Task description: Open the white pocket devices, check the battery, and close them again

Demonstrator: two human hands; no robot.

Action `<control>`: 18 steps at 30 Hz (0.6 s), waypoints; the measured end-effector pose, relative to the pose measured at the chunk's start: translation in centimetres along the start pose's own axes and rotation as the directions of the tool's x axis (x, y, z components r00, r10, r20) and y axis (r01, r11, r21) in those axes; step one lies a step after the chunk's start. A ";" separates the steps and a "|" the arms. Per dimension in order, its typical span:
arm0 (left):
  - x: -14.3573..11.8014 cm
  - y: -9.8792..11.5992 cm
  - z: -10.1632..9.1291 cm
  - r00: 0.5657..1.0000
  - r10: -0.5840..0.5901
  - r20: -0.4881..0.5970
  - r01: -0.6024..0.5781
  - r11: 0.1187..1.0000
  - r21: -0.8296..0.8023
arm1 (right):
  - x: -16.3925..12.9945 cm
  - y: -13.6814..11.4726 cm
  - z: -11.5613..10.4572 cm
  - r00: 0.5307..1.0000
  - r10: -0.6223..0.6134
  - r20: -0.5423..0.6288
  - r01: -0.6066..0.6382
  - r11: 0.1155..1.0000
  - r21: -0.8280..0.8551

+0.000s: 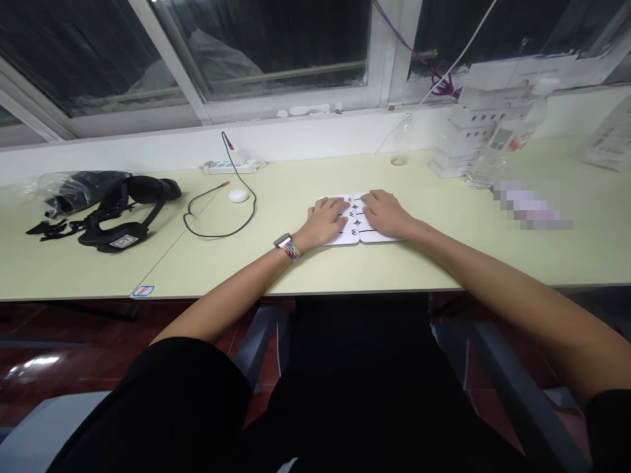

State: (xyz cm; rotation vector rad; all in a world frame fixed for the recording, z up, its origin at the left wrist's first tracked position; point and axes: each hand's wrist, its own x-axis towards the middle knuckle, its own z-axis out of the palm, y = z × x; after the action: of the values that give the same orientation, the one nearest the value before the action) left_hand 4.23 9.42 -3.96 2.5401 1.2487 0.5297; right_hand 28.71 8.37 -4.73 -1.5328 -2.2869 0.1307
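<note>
Left hand: the left hand (327, 220) is laid palm down, fingers spread and unclenched, on the left half of the white cards (355, 231); nothing is gripped.
Right hand: the right hand (387, 213) is pressed flat on the right half, fingers extended, nothing grasped.
Cards: white rounded tiles marked with black letters and lines are set edge to edge on the pale green desk (296, 263), near its front edge, between both hands.
Wrist: a watch with a woven band (288, 246) is worn on the left.
Surroundings: a black headset (129, 213) lies far left; a white mouse (238, 195) and a power strip (231, 165) are farther back; stacked white boxes (473, 131) are seen at the right.
</note>
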 end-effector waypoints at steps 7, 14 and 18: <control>-0.2 1.1 -0.4 0.999 -0.044 0.018 0.044 0.999 -0.001 | 0.0 0.0 -0.1 1.000 0.008 0.020 -0.007 1.000 -0.008; -0.8 2.6 -1.2 0.995 -0.083 0.048 0.082 0.996 0.025 | -0.2 -0.2 -0.5 0.997 0.007 0.077 -0.004 0.999 -0.038; -0.8 2.7 -1.2 0.995 -0.084 0.056 0.083 0.996 0.024 | -0.1 -0.2 -0.4 0.997 0.011 0.077 -0.008 0.999 -0.049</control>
State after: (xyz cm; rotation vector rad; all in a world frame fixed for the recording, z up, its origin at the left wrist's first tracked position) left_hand 5.13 7.26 -2.00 2.4887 1.3403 0.4249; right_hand 28.70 8.15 -4.27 -1.5888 -2.3589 0.1402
